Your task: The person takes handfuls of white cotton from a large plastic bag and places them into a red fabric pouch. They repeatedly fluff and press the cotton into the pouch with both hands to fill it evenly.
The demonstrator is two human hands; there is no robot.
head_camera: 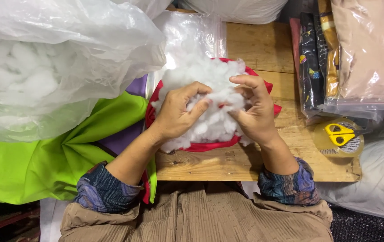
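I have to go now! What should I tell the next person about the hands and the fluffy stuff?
Left hand: fingers pressed into the white stuffing.
Right hand: pinching the same stuffing from the other side.
The stuffing sits piled in a red fabric cover on the wooden table.
Done: much stuffing is in the cover.
Left: a heap bulges out on top; the cover is open.
More stuffing is in the clear bag, far left.

Far left: a big clear plastic bag (pixel 66 49), bulging with white stuffing, resting over green cloth. Far centre on the worktop (pixel 263 45): a flat clear plastic sleeve (pixel 201 31), glossy and crumpled. Far right: stacked clear packets of folded fabric (pixel 362 54) (beige on top, dark patterned ones beside), edges overhanging a tape roll (pixel 339 141).
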